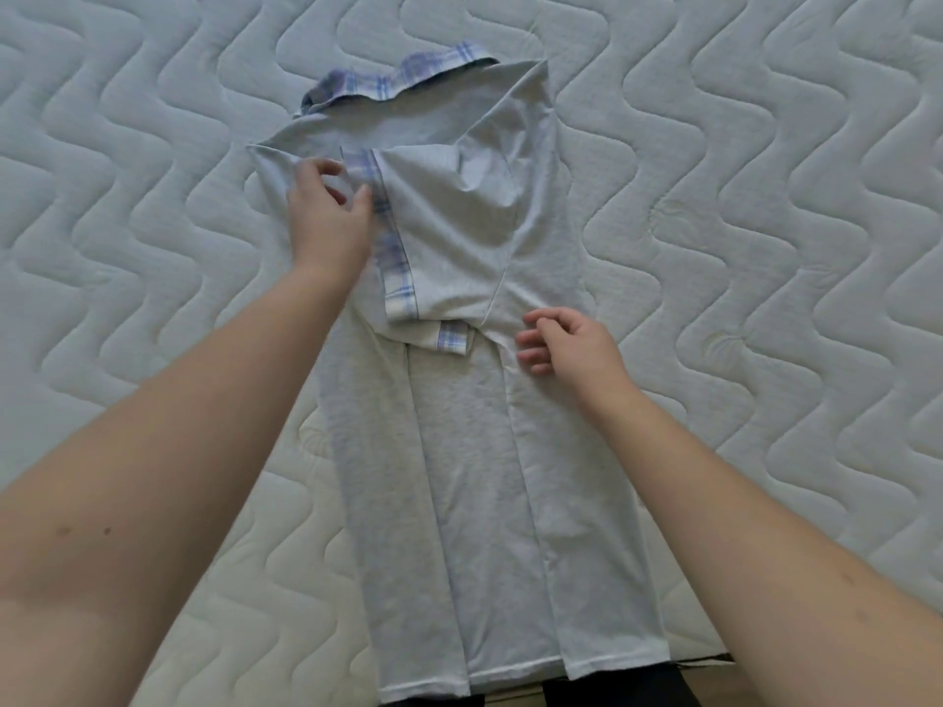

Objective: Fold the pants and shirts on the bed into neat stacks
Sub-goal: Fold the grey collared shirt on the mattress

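Note:
A light grey shirt (474,451) with a blue plaid collar (398,76) and plaid sleeve cuffs (393,257) lies lengthwise on the mattress, both sides folded inward into a long strip. My left hand (326,216) rests on the upper left part of the shirt, fingers on the folded-in sleeve beside the plaid cuff. My right hand (566,344) hovers at the right side by the other sleeve fold, fingers loosely curled and holding nothing. The shirt's hem reaches the near edge of the bed.
The white quilted mattress (765,196) with a wavy stitch pattern surrounds the shirt on all sides. Its near edge (704,660) shows at the bottom, with something dark below it.

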